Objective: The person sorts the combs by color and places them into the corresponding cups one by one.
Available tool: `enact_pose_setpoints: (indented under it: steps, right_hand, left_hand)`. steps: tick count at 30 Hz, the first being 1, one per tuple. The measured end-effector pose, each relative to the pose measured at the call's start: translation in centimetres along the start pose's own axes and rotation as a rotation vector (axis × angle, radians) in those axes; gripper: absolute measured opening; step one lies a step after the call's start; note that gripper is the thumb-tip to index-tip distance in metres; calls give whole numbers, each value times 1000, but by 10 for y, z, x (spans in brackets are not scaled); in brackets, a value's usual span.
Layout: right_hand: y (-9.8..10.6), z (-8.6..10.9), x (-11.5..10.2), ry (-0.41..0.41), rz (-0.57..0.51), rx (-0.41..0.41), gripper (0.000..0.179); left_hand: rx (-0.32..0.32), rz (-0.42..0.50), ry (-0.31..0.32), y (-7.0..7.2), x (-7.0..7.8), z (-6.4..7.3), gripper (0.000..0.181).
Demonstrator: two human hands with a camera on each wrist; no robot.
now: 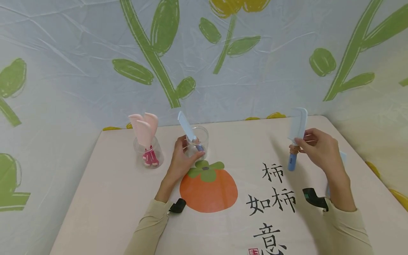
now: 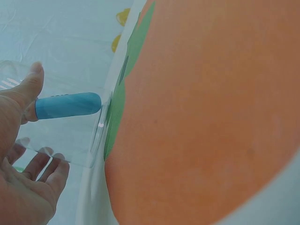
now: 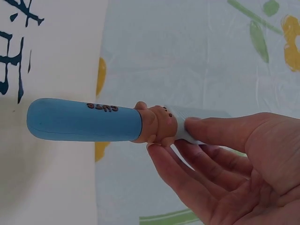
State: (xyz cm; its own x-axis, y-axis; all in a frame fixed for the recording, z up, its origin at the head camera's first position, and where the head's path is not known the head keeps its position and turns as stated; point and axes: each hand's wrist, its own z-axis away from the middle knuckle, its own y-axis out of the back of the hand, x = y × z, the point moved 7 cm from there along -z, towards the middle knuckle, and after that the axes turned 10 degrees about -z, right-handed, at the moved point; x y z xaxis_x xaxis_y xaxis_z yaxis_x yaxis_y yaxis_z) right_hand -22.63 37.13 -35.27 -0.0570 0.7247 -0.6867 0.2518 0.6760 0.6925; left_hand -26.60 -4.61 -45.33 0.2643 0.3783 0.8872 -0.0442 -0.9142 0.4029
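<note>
My left hand grips a clear jar from its left side, thumb in front and fingers round the far side. A light-blue comb leans inside, teeth end above the rim; its blue handle shows through the wall in the left wrist view. My right hand pinches a second light-blue comb near its brown figure-shaped neck, holding it upright above the table with the blue handle downward. Partly hidden behind the right forearm, another light-blue object lies on the table.
Left of the hands, a second clear jar holds several pink combs with red handles. The table bears a printed orange persimmon and black characters. A leaf-patterned cloth stands behind the table.
</note>
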Motion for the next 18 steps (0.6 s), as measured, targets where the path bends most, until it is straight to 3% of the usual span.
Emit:
enact_pose_setpoints:
  steps: [18]
  right_hand:
    - [-13, -3, -47, 63, -93, 19, 37]
  left_hand:
    - [-7, -8, 11, 0, -2, -1, 75]
